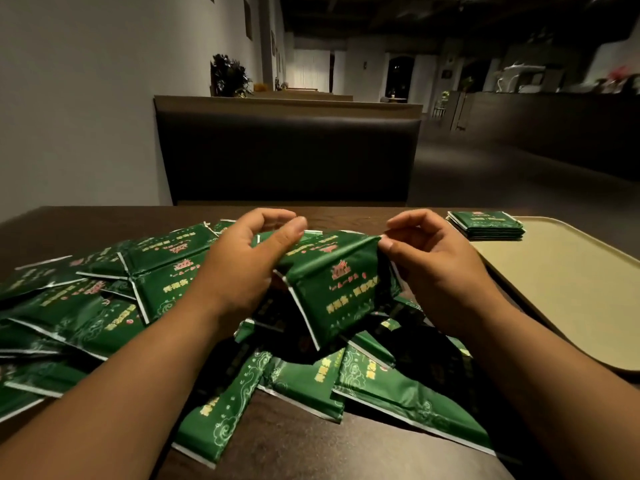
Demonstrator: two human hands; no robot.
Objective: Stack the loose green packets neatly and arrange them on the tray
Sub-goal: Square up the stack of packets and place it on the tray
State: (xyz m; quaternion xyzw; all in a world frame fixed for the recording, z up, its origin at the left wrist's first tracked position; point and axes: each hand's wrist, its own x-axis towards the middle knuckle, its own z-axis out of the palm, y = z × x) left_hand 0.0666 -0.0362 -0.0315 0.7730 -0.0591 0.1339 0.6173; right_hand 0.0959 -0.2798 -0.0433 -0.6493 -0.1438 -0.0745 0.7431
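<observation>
Hands (pixel 242 268) (pixel 436 271) pinch green packets (pixel 332 289), yellow lettering blurred.

dim room | grey wall (pixel 86 98) left | dark booth seat (pixel 287 154) ahead | counter (pixel 554 123) right

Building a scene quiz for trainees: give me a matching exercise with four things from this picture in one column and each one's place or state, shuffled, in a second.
Things
1. neat stack
2. tray
3. held packets
4. loose packets

Places or states
A. heaped across the dark table
B. beige, at the table's right side
C. gripped between the left hand and right hand
D. resting at the tray's far left corner

Pairs: 1-D, 2-B, 3-C, 4-A
</observation>
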